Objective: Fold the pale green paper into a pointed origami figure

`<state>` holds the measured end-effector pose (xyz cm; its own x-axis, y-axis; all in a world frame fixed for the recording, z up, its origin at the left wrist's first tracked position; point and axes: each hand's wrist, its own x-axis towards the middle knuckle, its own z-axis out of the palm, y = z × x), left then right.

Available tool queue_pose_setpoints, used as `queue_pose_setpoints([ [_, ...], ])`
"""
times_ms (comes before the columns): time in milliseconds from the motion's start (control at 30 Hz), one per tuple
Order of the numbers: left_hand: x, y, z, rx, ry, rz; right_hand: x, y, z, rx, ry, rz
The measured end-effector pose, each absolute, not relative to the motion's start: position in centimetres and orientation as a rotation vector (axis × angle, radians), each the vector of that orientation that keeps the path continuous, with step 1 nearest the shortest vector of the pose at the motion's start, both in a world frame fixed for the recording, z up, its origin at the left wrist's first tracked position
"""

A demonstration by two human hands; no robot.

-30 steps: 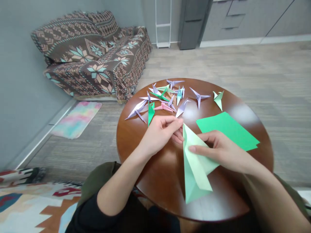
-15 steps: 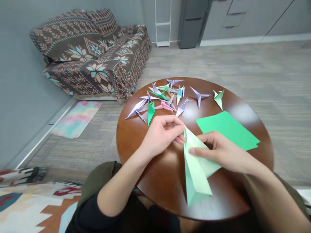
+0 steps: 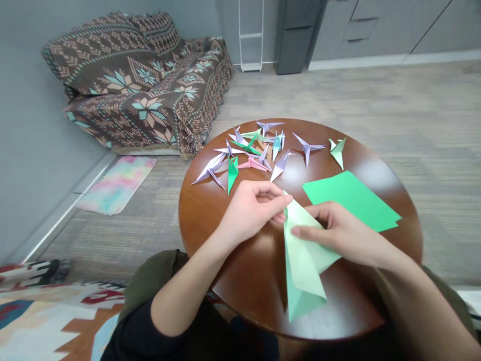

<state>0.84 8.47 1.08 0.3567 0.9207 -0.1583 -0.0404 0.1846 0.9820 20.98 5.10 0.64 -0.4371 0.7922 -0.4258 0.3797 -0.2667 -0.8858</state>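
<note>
Between my hands is a pale green sheet of origami paper, partly folded, with creases and a flap turned over along its length. My left hand pinches its upper corner between thumb and fingers. On the right side, my right hand grips the paper, thumb on top and fingers behind it. The sheet's lower end points toward me over the round brown table. Just beyond my right hand lie green paper sheets, slightly fanned.
Several folded paper cranes in purple, green and pink, among them a pink crane, cluster at the table's far left. A purple crane and a pale green crane stand farther right. A sofa with a patterned cover is beyond the table.
My left thumb has shifted slightly right over the paper's upper corner. My right hand keeps its hold, and the paper's folds look almost the same.
</note>
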Motion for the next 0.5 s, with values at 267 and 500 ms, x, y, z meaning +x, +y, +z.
queue_pose_setpoints([
  [267, 0.66, 8.55, 1.0, 1.177, 0.929, 0.896, 21.17, 5.2, 0.49, -1.446, -1.655, 1.768],
  [500, 0.73, 8.72, 1.02, 1.189, 0.908, 0.923, 21.15, 5.22, 0.33, -1.447, -1.633, 1.792],
])
